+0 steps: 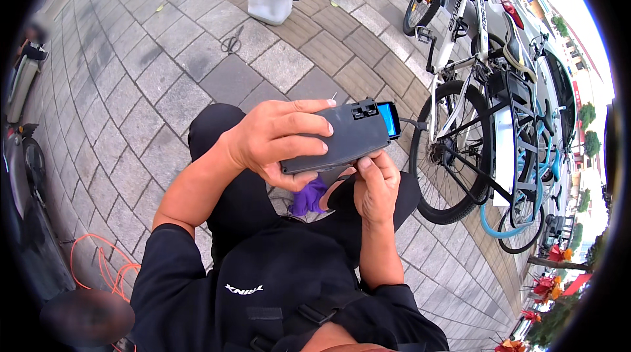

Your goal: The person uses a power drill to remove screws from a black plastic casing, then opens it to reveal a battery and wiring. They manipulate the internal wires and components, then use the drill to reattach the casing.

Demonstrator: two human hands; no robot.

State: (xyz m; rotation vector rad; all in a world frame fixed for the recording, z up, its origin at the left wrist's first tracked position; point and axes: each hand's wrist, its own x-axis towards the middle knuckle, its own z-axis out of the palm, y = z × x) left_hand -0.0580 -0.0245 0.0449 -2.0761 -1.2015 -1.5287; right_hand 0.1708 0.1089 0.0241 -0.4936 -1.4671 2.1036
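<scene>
"Grey paving (174,99) spreads around us, with a white bicycle (453,30) to our right and a white tool container (269,6) ahead. Where do we have the dark box (351,134)?"

"Up off the ground, in both hands by our knees (213,127). Our left hand (266,136) spreads its fingers over the upper face, thumb beneath; our right hand (378,187) has fingers and thumb pinched close at the lower edge."

"Which step is this?"

"We'd judge it handling or inspecting, with the blue part (388,122) showing at one end. Any next move seems to call for steady left support and fine right-hand fingerwork."

"Any writing?"

"White lettering crosses our black shirt (296,247); dark lettering runs along the bicycle's frame. We can make out none on the box."
</scene>
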